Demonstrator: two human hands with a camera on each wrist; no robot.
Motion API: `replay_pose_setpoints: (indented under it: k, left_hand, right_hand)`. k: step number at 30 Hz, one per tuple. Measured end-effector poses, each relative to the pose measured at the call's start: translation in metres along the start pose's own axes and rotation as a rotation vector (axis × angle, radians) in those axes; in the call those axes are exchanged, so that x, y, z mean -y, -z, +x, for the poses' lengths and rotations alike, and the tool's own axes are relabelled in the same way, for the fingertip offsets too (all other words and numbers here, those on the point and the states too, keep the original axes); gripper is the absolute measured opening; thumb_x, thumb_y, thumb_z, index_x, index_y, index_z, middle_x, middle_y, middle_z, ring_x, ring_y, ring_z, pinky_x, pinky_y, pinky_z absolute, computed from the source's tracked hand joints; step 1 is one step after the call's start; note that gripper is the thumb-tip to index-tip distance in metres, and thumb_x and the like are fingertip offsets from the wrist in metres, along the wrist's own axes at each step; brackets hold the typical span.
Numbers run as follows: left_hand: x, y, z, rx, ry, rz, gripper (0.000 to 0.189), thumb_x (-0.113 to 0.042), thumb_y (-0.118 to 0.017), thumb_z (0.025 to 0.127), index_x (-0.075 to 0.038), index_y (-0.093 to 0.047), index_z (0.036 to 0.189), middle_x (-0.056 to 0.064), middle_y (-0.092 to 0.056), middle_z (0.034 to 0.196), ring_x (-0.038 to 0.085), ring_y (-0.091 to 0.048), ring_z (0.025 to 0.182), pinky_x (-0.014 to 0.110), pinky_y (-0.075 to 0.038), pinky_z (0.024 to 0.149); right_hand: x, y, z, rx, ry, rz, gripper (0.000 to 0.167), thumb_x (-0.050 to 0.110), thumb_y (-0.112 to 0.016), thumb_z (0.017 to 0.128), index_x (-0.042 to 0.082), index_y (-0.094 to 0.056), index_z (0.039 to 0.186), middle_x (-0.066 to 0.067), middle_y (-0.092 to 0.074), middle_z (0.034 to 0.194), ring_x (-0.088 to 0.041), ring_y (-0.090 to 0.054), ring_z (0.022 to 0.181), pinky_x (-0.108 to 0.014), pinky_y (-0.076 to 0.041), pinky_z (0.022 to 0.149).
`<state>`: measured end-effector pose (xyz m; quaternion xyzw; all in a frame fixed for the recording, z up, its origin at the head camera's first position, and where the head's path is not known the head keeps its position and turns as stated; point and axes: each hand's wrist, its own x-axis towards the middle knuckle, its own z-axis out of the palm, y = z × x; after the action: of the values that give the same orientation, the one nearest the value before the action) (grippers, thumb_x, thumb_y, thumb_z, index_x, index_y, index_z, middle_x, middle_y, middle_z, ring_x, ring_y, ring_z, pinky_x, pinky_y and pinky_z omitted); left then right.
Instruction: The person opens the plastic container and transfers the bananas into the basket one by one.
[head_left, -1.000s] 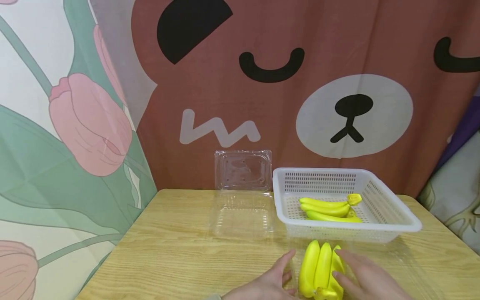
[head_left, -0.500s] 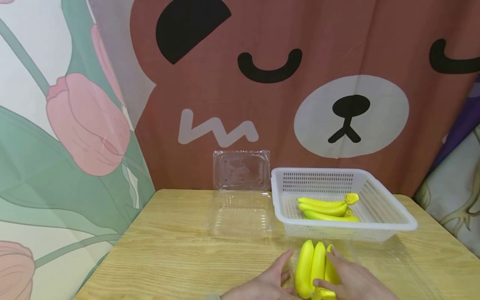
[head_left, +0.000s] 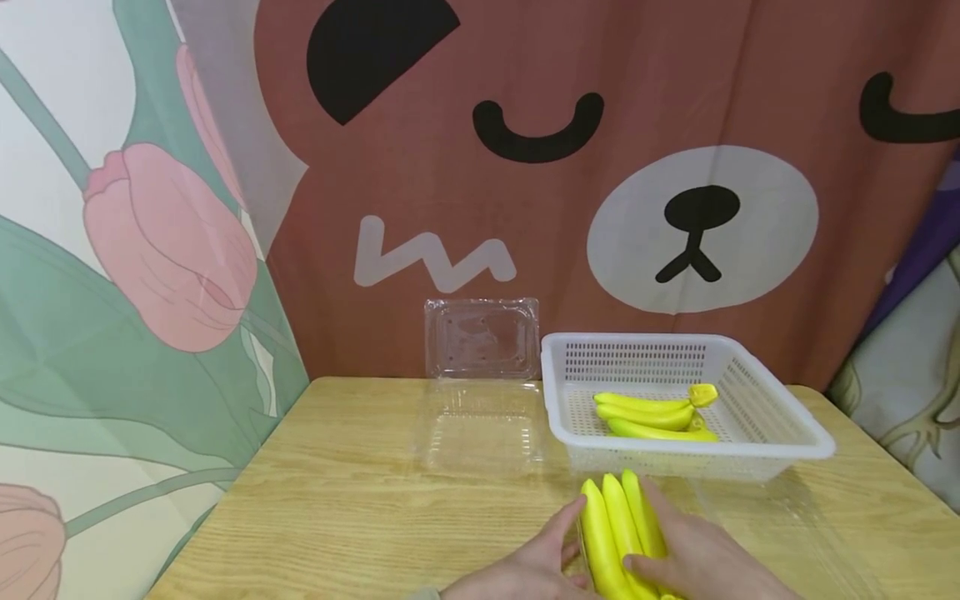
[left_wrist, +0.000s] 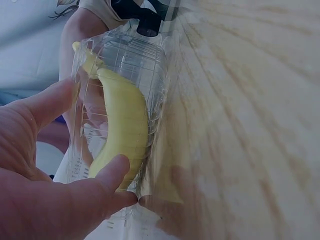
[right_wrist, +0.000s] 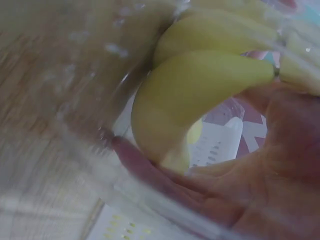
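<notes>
A bunch of yellow bananas stands tilted at the front of the table, in a clear plastic container. My right hand grips the bunch from the right, thumb on the front and fingers on the far side; in the right wrist view its fingers reach round a curved banana behind the clear wall. My left hand holds the container's left side. In the left wrist view, its thumb lies at the rim and its fingertips on the lower wall. The bunch's lower end is cut off in the head view.
A white slotted basket stands behind the hands with more bananas in it. Left of it, another clear container lies with its lid raised. Flat clear plastic lies right of my right hand.
My right hand has closed in on the bananas and moved left with them. The bunch now leans by the container's left wall, near my left hand, which has hardly moved.
</notes>
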<state>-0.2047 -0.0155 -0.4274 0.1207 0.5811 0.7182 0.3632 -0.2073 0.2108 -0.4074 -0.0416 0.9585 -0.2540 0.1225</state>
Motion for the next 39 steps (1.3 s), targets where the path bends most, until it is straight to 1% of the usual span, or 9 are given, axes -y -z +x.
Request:
replay_pose_setpoints:
  k: [4,8,12,16,20,25,31,35,39]
  left_hand:
    - [0.000,-0.002,0.000,-0.001,-0.014,-0.031,0.106,0.017,-0.070,0.078,-0.027,-0.015,0.158,0.028,-0.021,0.155,0.043,-0.043,0.131,0.045,-0.054,0.089]
    - [0.001,-0.001,-0.001,0.002,-0.024,-0.017,0.107,0.017,-0.071,0.078,-0.026,-0.014,0.158,0.031,-0.018,0.155,0.045,-0.042,0.131,0.046,-0.053,0.090]
    - [0.000,0.000,-0.001,0.009,-0.028,0.016,0.107,0.015,-0.072,0.079,-0.024,-0.012,0.158,0.034,-0.015,0.154,0.047,-0.040,0.132,0.046,-0.052,0.093]
    - [0.000,0.001,-0.002,-0.020,-0.045,0.098,0.106,0.011,-0.075,0.078,-0.024,-0.015,0.158,0.036,-0.017,0.152,0.051,-0.041,0.129,0.045,-0.052,0.093]
    - [0.001,0.001,-0.003,-0.044,-0.070,0.165,0.104,0.011,-0.075,0.077,-0.023,-0.019,0.157,0.035,-0.014,0.153,0.053,-0.044,0.125,0.042,-0.054,0.090]
    - [0.003,0.001,-0.003,-0.043,-0.094,0.170,0.104,0.014,-0.074,0.076,-0.021,-0.019,0.157,0.035,-0.013,0.154,0.055,-0.043,0.125,0.042,-0.053,0.092]
    - [0.004,0.000,-0.002,-0.044,-0.092,0.161,0.105,0.017,-0.072,0.075,-0.022,-0.019,0.157,0.034,-0.011,0.155,0.056,-0.041,0.127,0.043,-0.052,0.093]
    - [0.004,-0.001,-0.002,-0.057,-0.096,0.163,0.105,0.018,-0.071,0.075,-0.022,-0.019,0.157,0.035,-0.010,0.154,0.057,-0.040,0.127,0.044,-0.051,0.094]
    - [0.006,-0.003,-0.001,-0.089,-0.124,0.168,0.106,0.019,-0.073,0.072,-0.021,-0.022,0.157,0.032,-0.012,0.155,0.055,-0.040,0.128,0.047,-0.049,0.097]
  right_hand:
    - [0.001,0.005,0.002,0.047,-0.041,0.125,0.110,0.051,-0.080,0.075,0.000,-0.023,0.154,-0.013,-0.060,0.120,-0.026,-0.055,0.097,-0.059,-0.045,0.094]
    - [0.001,0.011,0.003,0.117,-0.102,0.265,0.110,0.043,-0.082,0.074,-0.003,-0.022,0.153,-0.012,-0.058,0.122,-0.025,-0.053,0.097,-0.054,-0.046,0.094]
    - [0.000,0.014,0.002,0.140,-0.134,0.317,0.105,0.036,-0.083,0.075,-0.006,-0.024,0.152,-0.013,-0.059,0.124,-0.023,-0.055,0.094,-0.050,-0.049,0.091]
    - [0.000,0.018,0.000,0.123,-0.126,0.252,0.096,0.036,-0.079,0.081,-0.005,-0.029,0.151,-0.013,-0.060,0.122,-0.023,-0.055,0.092,-0.047,-0.050,0.087]
    - [0.000,0.021,-0.003,0.057,-0.070,0.169,0.081,0.033,-0.073,0.088,-0.002,-0.033,0.150,-0.011,-0.060,0.119,-0.023,-0.054,0.092,-0.045,-0.048,0.084]
    - [-0.002,0.027,-0.007,-0.030,0.015,0.095,0.073,0.035,-0.071,0.090,0.001,-0.041,0.146,-0.008,-0.062,0.115,-0.020,-0.054,0.090,-0.043,-0.048,0.080]
    - [-0.002,0.033,-0.008,-0.074,0.069,0.059,0.064,0.032,-0.075,0.087,0.002,-0.052,0.139,-0.001,-0.064,0.105,-0.016,-0.054,0.084,-0.039,-0.050,0.075]
    - [-0.001,0.037,-0.008,-0.089,0.051,0.014,0.063,0.034,-0.076,0.086,0.000,-0.055,0.135,-0.004,-0.066,0.109,-0.017,-0.057,0.088,-0.045,-0.052,0.080]
    - [0.000,0.041,-0.010,-0.100,0.038,-0.043,0.065,0.039,-0.077,0.084,0.001,-0.056,0.133,-0.005,-0.065,0.110,-0.018,-0.056,0.088,-0.046,-0.052,0.078]
